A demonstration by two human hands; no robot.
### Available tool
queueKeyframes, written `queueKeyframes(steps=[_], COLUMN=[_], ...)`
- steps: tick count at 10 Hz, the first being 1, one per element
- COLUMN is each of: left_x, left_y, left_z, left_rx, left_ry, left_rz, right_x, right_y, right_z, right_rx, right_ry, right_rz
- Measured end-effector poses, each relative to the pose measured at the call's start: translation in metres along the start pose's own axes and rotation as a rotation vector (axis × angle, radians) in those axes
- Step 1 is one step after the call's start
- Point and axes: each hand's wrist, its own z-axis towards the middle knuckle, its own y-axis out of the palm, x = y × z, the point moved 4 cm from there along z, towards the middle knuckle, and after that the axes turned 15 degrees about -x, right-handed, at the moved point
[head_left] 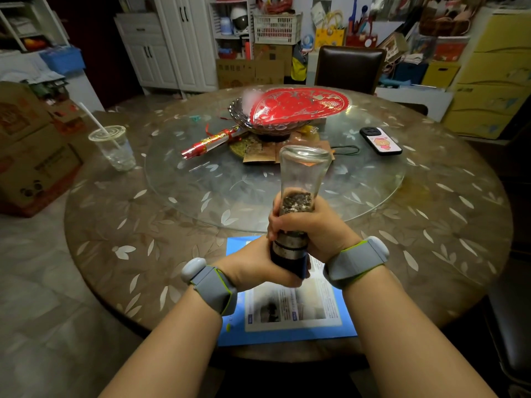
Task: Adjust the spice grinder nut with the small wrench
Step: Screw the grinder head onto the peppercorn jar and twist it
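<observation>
I hold a glass spice grinder upside down above the table, its clear base pointing away from me and peppercorns settled toward the metal grinding head. My right hand grips the glass body. My left hand wraps around the dark lower end of the head. A blue piece shows between my left fingers; I cannot tell if it is the small wrench. The nut is hidden.
A blue printed sheet lies on the round table's near edge under my hands. On the glass turntable sit a glass bowl with a red paper-cut, a foil roll and a phone. A plastic cup with straw stands left.
</observation>
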Motion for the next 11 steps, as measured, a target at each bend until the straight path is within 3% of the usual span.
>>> queueKeyframes(steps=[2, 3, 4, 6, 7, 9, 11], left_x=[0.001, 0.006, 0.004, -0.001, 0.0, -0.008, -0.005], left_y=[0.011, 0.016, 0.01, -0.016, -0.015, -0.019, -0.015], left_z=[0.001, 0.003, 0.003, 0.006, 0.007, 0.019, 0.012], left_rx=[-0.423, -0.531, -0.453, 0.173, 0.346, 0.6, 0.733], left_ry=[0.027, 0.01, -0.01, -0.059, -0.04, 0.02, -0.045], left_rz=[-0.157, -0.18, -0.146, 0.137, 0.142, 0.217, 0.317], right_x=[-0.005, -0.007, -0.006, -0.005, -0.006, 0.002, 0.013], right_y=[0.017, 0.023, 0.02, -0.003, -0.006, -0.015, -0.015], right_z=[0.003, 0.006, 0.007, 0.015, 0.016, 0.013, 0.009], right_rx=[-0.49, -0.625, -0.566, -0.042, 0.123, 0.43, 0.718], right_ry=[0.023, 0.032, 0.074, 0.06, 0.036, -0.039, -0.061], right_rz=[0.331, 0.382, 0.324, -0.153, -0.247, -0.388, -0.437])
